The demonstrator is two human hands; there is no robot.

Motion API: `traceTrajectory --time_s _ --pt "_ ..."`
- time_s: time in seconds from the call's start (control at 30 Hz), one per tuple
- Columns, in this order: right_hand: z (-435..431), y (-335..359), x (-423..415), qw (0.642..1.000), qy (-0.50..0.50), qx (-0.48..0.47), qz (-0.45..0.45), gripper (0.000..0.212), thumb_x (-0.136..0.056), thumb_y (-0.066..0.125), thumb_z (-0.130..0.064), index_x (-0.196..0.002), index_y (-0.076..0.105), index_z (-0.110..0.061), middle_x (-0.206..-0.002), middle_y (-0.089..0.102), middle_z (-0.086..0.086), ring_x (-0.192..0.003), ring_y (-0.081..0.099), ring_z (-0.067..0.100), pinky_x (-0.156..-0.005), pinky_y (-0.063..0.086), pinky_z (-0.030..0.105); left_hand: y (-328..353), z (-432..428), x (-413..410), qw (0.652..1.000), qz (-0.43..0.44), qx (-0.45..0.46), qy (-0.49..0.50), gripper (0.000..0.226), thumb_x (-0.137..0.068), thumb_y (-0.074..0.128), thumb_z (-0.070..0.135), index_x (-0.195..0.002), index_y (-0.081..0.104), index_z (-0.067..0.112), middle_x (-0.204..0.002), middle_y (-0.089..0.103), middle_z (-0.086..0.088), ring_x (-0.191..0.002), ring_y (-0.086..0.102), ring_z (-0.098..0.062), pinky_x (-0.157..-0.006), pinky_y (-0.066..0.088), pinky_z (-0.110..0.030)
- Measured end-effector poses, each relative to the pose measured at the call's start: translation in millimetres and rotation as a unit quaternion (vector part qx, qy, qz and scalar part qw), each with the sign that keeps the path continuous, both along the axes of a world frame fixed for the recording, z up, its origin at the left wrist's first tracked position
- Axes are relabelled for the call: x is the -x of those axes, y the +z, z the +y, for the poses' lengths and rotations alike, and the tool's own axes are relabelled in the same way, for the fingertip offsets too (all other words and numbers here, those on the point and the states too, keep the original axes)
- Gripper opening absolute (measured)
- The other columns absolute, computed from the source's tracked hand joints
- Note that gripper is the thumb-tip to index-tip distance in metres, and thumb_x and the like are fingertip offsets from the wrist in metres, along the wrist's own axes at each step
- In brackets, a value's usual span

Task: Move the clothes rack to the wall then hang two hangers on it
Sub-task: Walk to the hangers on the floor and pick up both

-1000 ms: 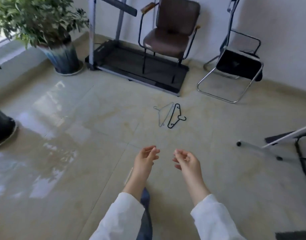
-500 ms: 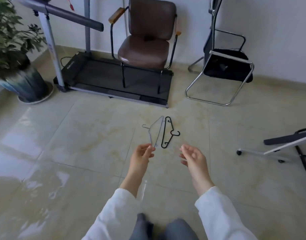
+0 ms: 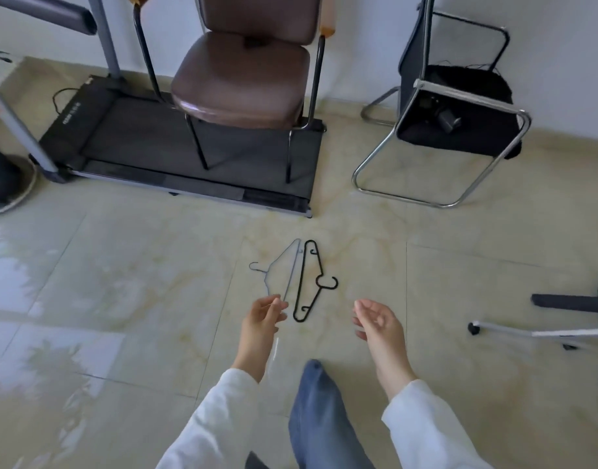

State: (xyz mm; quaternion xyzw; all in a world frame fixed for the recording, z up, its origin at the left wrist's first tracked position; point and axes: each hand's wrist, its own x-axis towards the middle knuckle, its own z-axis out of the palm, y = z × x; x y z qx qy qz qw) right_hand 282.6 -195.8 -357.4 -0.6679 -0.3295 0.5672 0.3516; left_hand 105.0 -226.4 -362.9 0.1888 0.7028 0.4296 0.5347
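Observation:
Two hangers lie side by side on the tiled floor: a pale grey hanger [image 3: 284,270] on the left and a black hanger [image 3: 310,280] on the right. My left hand [image 3: 262,318] hovers just short of the grey hanger's near end, fingers loosely curled and apart, holding nothing. My right hand [image 3: 375,319] is palm up, fingers apart, empty, to the right of the black hanger. At the right edge, the white wheeled foot of the clothes rack [image 3: 514,330] rests on the floor; most of the rack is out of frame.
A brown armchair [image 3: 243,82] stands on a black treadmill [image 3: 155,143] against the far wall. A tipped black folding chair [image 3: 460,123] with a chrome frame is at the right. A plant pot [image 3: 3,177] sits at the left edge. My blue-trousered leg [image 3: 317,411] is below.
I have stepped closer to the hangers, which now lie just beyond my hands. Both hands have reached forward and spread apart; the plant has slid out to the left.

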Motion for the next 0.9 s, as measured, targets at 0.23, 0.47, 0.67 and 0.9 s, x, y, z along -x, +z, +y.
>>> traceTrajectory --time_s 0.23,0.47,0.67,0.9 --pt "79 -84 12 0.997 0.039 0.068 -0.019 0.007 -0.083 0.061 -0.018 -0.089 0.058 -0.016 -0.090 0.061 0.004 -0.081 0.060 0.019 -0.063 0.048 0.023 -84 81 8 0.999 0.007 0.031 0.016 0.013 -0.092 0.046 0.019 -0.101 0.053 0.014 -0.087 0.064 0.003 -0.080 0.059 -0.011 -0.066 0.044 -0.022" --pt "109 -286 25 0.988 0.013 0.151 -0.030 0.010 -0.083 0.060 -0.016 -0.091 0.057 -0.012 -0.087 0.061 0.006 -0.075 0.059 0.018 -0.063 0.045 0.026 -287 119 31 0.995 0.025 0.083 0.039 0.011 -0.091 0.048 0.011 -0.098 0.054 0.006 -0.077 0.063 0.001 -0.069 0.056 -0.014 -0.062 0.040 -0.022" --pt "129 -471 30 0.979 0.026 0.180 -0.088 0.019 -0.084 0.059 -0.023 -0.095 0.057 -0.008 -0.086 0.063 0.008 -0.087 0.060 0.026 -0.083 0.047 0.039 -472 138 58 0.988 0.046 0.147 0.027 0.012 -0.088 0.051 0.015 -0.098 0.055 0.008 -0.085 0.063 -0.004 -0.079 0.058 -0.021 -0.065 0.040 -0.029" --pt "179 -627 29 0.954 0.095 0.186 -0.214 0.032 -0.082 0.059 -0.035 -0.095 0.059 -0.006 -0.092 0.063 0.009 -0.088 0.058 0.025 -0.076 0.044 0.033 -630 171 98 0.969 0.104 0.223 0.016 0.033 -0.086 0.056 0.025 -0.111 0.054 0.004 -0.100 0.062 -0.010 -0.096 0.061 -0.030 -0.079 0.042 -0.034"
